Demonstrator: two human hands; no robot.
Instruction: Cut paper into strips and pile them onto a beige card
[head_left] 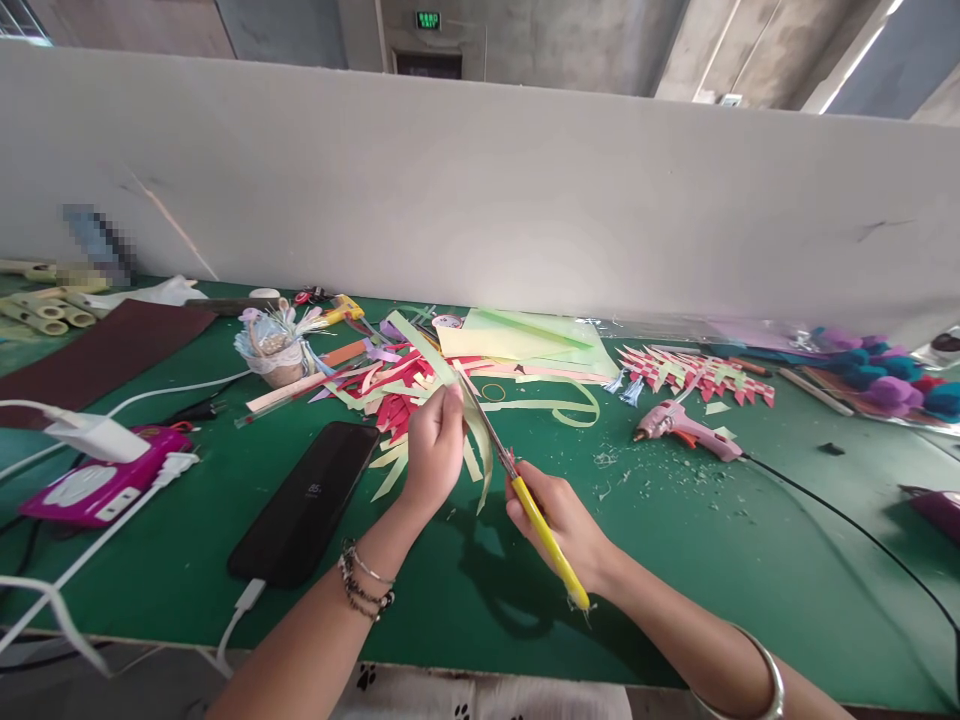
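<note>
Our left hand (437,440) pinches the pale-green paper strip (426,350) above the green tabletop (420,615); right hand (566,520) wraps the yellow-handled metal scissors (534,510), blade gap unclear. We'd hold it taut, fingertips clear, cut square.

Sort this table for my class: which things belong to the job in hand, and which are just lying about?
Belonging to the job, it seems:
Pale green flat paper strip, in the left hand
Yellow-handled metal scissors, in the right hand
Loose red paper strips, piled near the left hand

Probably just lying about:
Black rectangular phone
Flat brown sheet
Fluffy purple ball
</note>
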